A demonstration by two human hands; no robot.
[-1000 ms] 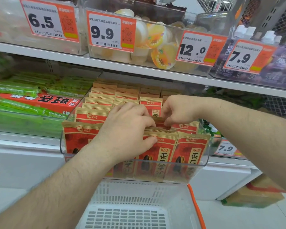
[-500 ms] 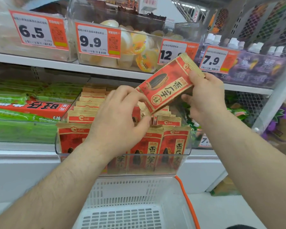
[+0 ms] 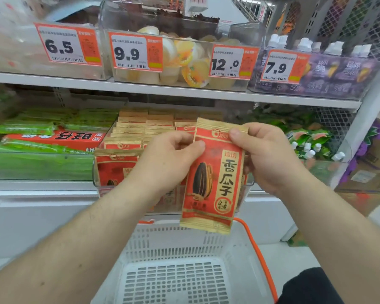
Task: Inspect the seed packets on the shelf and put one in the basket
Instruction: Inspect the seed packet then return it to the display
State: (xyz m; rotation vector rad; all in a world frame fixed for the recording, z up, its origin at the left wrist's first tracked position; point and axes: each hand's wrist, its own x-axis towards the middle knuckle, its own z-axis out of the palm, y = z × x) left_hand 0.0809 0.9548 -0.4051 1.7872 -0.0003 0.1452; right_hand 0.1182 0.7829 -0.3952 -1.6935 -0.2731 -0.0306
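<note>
Green snack packs (image 3: pixel 22 128) lie on the lower shelf at far left, beside a clear bin (image 3: pixel 248 185) where red-and-gold sunflower seed packets (image 3: pixel 116 165) stand in rows. The left hand (image 3: pixel 167 163) pinches the left edge of 1 sunflower seed packet (image 3: pixel 215 178), held upright in front of the bin and above the white basket (image 3: pixel 176 244). The right hand (image 3: pixel 270 159) pinches its top right corner, thumb on the front.
</note>
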